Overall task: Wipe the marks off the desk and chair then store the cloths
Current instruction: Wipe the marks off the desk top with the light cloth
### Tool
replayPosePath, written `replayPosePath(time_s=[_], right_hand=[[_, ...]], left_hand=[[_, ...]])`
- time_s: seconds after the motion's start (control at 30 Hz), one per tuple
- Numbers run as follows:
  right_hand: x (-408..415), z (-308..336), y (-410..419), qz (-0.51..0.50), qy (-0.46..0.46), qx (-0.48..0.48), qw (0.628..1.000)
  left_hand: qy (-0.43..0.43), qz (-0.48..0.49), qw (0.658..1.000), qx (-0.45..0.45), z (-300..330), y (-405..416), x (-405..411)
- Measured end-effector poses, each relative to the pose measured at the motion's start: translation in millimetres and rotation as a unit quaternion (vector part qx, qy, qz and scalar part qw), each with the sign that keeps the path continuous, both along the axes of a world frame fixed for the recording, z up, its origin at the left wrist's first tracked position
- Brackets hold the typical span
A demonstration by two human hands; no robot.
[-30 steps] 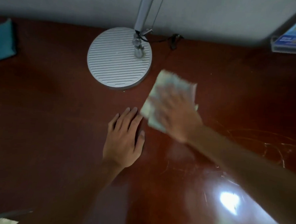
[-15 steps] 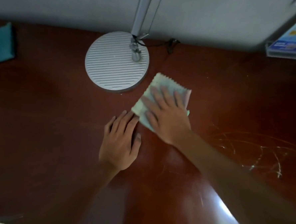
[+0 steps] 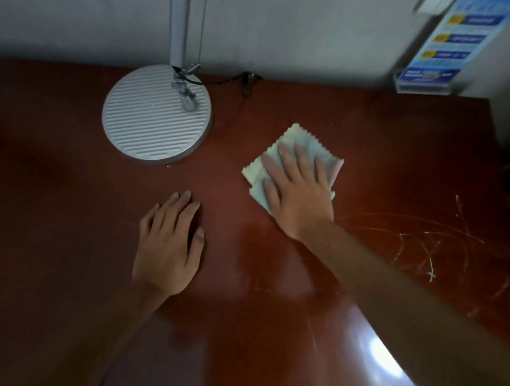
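Note:
A pale, folded cloth (image 3: 303,142) with zigzag edges lies flat on the dark red desk (image 3: 67,211), right of centre. My right hand (image 3: 298,189) presses down on it with straight, spread fingers. My left hand (image 3: 170,244) rests flat on the bare desk, palm down, a short way left of the cloth and apart from it. White scribbled marks (image 3: 423,248) cover the desk surface to the right of my right forearm.
A round ribbed silver lamp base (image 3: 151,118) with its upright pole stands at the back, left of the cloth, its black cable (image 3: 242,80) trailing along the wall. A clear leaflet holder (image 3: 422,80) stands at the back right corner. The desk's right edge (image 3: 494,141) is close.
My right hand has slid the cloth to the right, away from the lamp base and my left hand. The view has shifted right; the teal object at far left is out of frame.

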State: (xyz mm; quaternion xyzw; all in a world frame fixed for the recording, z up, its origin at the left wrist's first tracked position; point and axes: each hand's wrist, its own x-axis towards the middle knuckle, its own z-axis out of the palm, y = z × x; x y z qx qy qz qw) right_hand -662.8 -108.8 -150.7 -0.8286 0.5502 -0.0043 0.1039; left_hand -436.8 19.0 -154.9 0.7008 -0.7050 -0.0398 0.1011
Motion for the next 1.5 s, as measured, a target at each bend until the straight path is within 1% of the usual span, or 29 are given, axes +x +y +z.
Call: replayPosePath(time_s=[0.07, 0.1, 0.2, 0.27, 0.37, 0.43, 0.5, 0.6, 0.77, 0.83, 0.9, 0.97, 1.07, 1.13, 1.23, 1.33, 1.4, 1.5], right_hand=[[-12.6, 1.7, 6.8, 0.034, 0.003, 0.03, 0.999], [-20.7, 1.5, -4.9, 0.03, 0.005, 0.03, 0.999], [-45.8, 0.6, -60.0, -0.058, 0.014, 0.01, 0.998], [-58.3, 1.8, -78.5, -0.106, 0.007, 0.005, 0.994], [-67.4, 0.3, -59.4, -0.142, 0.002, -0.006, 0.99], [-76.4, 1.2, -46.0, -0.146, 0.01, -0.011, 0.989], [-82.3, 2.3, -49.5, -0.149, 0.013, 0.007, 0.989], [-68.5, 0.9, -80.3, -0.163, 0.015, 0.002, 0.987], [-27.6, 2.2, -151.0, -0.141, 0.001, -0.001, 0.99], [-18.3, 0.8, -161.1, -0.136, 0.0, 0.006, 0.991], [-13.6, -1.4, -143.9, -0.111, 0.002, -0.004, 0.994], [-8.0, -2.5, -97.6, -0.057, 0.004, -0.023, 0.998], [1.7, -1.5, -9.4, 0.022, 0.005, 0.0, 1.0], [5.2, 0.6, 22.8, 0.043, 0.008, 0.018, 0.999], [3.8, 0.0, 25.3, 0.039, 0.024, 0.023, 0.999], [14.3, 2.9, 24.0, 0.021, 0.021, 0.019, 0.999], [32.4, 1.6, 27.6, 0.008, 0.022, 0.027, 0.999], [79.4, 2.2, 37.5, 0.042, 0.011, 0.033, 0.999]], left_hand=[[-0.016, -0.001, 1.0, -0.002, 1.8, -2.1, -3.8], [-0.023, -0.001, 1.0, -0.004, 3.1, -4.3, -6.2], [-0.017, -0.002, 1.0, -0.008, 5.7, -20.9, -22.5], [-0.004, -0.009, 1.0, 0.0, 4.5, -36.2, -42.3], [0.021, -0.014, 1.0, -0.009, 0.6, -51.9, -65.5], [0.033, 0.0, 0.999, -0.02, -1.2, -56.9, -69.2], [0.034, 0.004, 0.999, -0.018, -2.6, -55.7, -69.2], [0.035, 0.005, 0.999, -0.023, -2.4, -55.7, -70.0], [0.044, 0.003, 0.998, -0.038, -5.8, -56.0, -68.1], [0.041, 0.005, 0.998, -0.04, -5.5, -55.9, -68.4], [0.039, 0.003, 0.998, -0.043, -5.7, -56.4, -69.3], [0.039, 0.005, 0.998, -0.048, -6.5, -56.7, -69.7], [0.037, 0.009, 0.998, -0.05, -5.7, -55.9, -68.9], [0.044, 0.008, 0.998, -0.047, -4.5, -56.3, -69.3], [0.07, 0.013, 0.996, -0.049, -1.3, -52.9, -69.0], [0.084, 0.061, 0.993, -0.058, 2.3, -32.2, -57.6], [0.07, 0.083, 0.992, -0.059, 3.9, -10.5, -36.8], [0.038, 0.138, 0.987, -0.07, 4.4, 19.1, 12.1]])
